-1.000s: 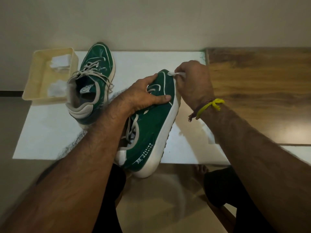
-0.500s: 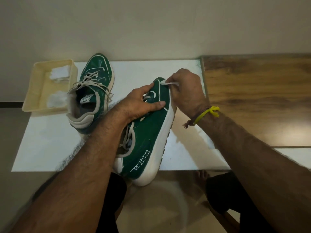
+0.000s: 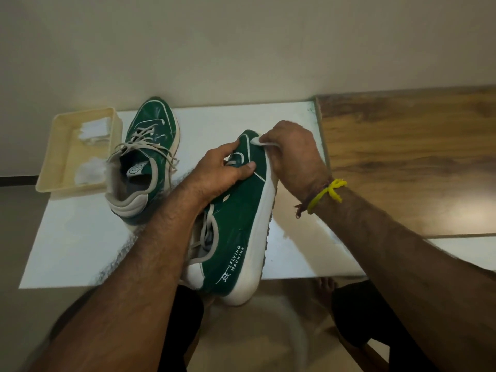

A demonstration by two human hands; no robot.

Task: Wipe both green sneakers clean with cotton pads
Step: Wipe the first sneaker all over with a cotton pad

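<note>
The near green sneaker (image 3: 236, 218) is being held tipped on its side by the left hand (image 3: 222, 173), whose fingers are curled over the laced top of the forefoot with the thumb pressed against the green side panel. Its long axis is running away from the person, heel nearest the body and hanging past the edge of the white board (image 3: 80, 251), toe pointing far and a little to the right. The white sole edge is being turned toward the right hand (image 3: 292, 157).

A cotton pad (image 3: 261, 143) is being pinched in the right hand's fingers and pressed against the toe tip, just beyond the left hand's fingertips. The two hands are lying close together at the toe end, the left on the near-left side of the pad, the right behind and to the right of it. Most of the pad is being hidden by the fingers, so how it is folded cannot be told.

The long white sole edge is stretching from the right hand back toward the person's body, so the coming stroke is judged to run along that axis, drawn toward the wrist, and the right hand is the nearer one for it.

The second green sneaker (image 3: 150, 162) is being left upright well to the left of the left hand, and just beyond it a cream tray (image 3: 53, 157) of spare cotton pads (image 3: 92, 171) is being kept.
</note>
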